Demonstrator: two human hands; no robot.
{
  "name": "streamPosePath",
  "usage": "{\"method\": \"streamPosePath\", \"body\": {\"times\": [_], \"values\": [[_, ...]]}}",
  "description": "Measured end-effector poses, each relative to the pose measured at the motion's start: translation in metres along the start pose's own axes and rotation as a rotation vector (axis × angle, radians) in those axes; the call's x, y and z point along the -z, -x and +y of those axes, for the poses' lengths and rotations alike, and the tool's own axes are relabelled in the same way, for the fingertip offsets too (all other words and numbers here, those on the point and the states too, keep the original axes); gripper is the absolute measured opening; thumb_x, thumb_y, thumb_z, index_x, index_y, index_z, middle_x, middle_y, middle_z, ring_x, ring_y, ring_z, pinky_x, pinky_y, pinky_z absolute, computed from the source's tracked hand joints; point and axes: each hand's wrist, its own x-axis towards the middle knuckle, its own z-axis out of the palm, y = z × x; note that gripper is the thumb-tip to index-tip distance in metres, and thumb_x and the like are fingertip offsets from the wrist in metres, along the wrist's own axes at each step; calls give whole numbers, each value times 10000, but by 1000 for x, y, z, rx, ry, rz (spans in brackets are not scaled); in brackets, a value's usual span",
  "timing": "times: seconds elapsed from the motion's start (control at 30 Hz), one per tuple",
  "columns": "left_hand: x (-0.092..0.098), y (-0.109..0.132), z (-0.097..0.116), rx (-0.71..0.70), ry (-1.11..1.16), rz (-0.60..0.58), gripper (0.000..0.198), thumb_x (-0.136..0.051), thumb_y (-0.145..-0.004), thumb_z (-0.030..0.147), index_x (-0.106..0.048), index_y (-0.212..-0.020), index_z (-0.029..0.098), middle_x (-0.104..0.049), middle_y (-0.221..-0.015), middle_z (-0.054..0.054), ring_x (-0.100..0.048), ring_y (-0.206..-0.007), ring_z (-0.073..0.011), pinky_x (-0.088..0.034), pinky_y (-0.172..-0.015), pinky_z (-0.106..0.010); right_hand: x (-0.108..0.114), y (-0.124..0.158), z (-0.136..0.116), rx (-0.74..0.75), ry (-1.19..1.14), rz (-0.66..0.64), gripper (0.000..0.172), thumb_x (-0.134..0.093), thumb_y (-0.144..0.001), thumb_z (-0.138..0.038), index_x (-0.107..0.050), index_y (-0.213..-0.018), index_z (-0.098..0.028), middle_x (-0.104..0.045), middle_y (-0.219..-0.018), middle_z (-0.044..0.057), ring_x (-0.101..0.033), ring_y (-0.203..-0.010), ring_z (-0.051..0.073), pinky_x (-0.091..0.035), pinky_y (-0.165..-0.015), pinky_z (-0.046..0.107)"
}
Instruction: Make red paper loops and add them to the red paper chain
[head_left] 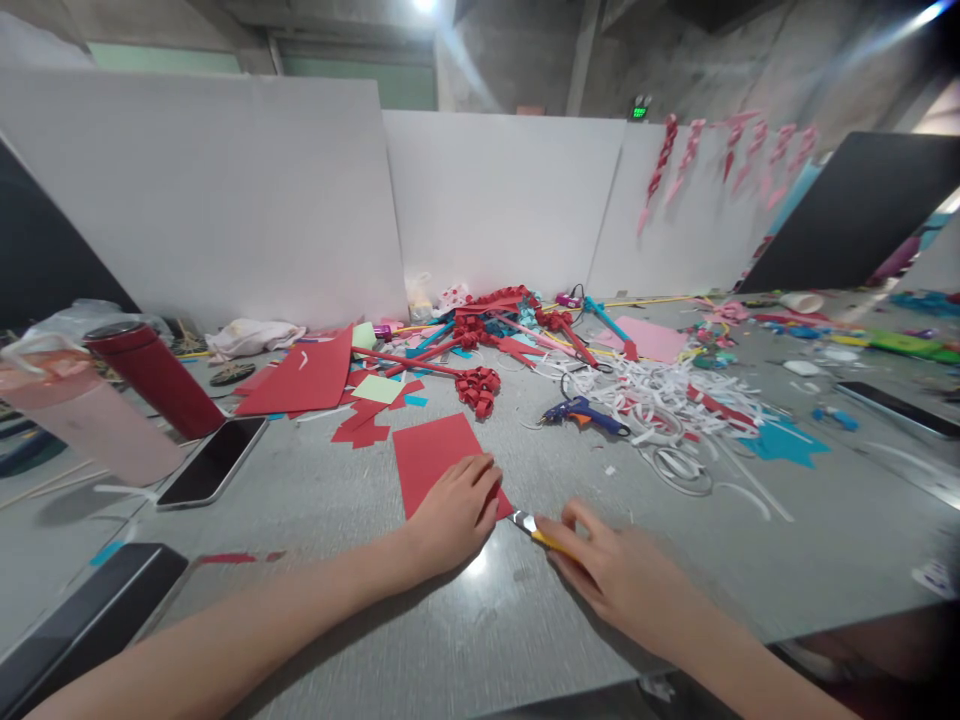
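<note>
A square sheet of red paper (429,452) lies on the grey table in front of me. My left hand (456,505) rests on its right part, fingers extended and pressing the sheet down. In my right hand (619,570) is a yellow utility knife (546,535), gripped between thumb and fingers. The knife's blade points up and left, its tip at the sheet's lower right corner. Beyond the sheet lie cut red paper scraps (361,432) and a red paper flower on a stick (478,390).
A blue glue gun (585,413) lies beside a heap of white paper strips (660,395). On the left are a phone (214,462), a red flask (157,380), a pink bottle (90,420) and a black case (90,625). White panels (502,200) stand behind the table.
</note>
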Motion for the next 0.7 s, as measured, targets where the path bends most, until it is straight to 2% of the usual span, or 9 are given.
{"method": "streamPosePath", "body": {"times": [0.1, 0.17, 0.4, 0.7], "values": [[-10, 2, -6, 50, -39, -34, 552, -390, -1037, 368, -403, -1520, 102, -321, -1630, -194, -254, -1532, -312, -266, -1222, -508, -2, 0, 1, 3, -27, 16, 358, -374, -1063, -360, -578, -1354, -319, -634, -1101, 62, -573, -573, 106, -329, -543, 260], [-14, 3, -10, 53, -51, -70, 604, -340, -1049, 407, -353, -1555, 79, -263, -1650, -205, -191, -1554, -305, -220, -1240, -511, -5, 0, 2, 6, -36, 32, 362, -379, -1062, -363, -586, -1356, -317, -640, -1093, 62, -561, -555, 100, -331, -542, 263], [-17, 3, -14, 11, -77, -97, 638, -275, -1063, 445, -310, -1581, 75, -235, -1664, -176, -152, -1565, -277, -151, -1266, -471, -11, -5, 8, 15, -21, 67, 379, -363, -1070, -392, -602, -1359, -340, -653, -1026, 44, -583, -605, 109, -344, -572, 256], [-11, 2, -11, 5, -63, -112, 590, -303, -1070, 414, -324, -1583, 124, -237, -1664, -179, -150, -1564, -287, -171, -1257, -494, -10, -16, 8, 9, -20, 70, 339, -418, -1046, -361, -642, -1297, -324, -649, -1009, 43, -553, -602, 113, -306, -557, 263]]}}
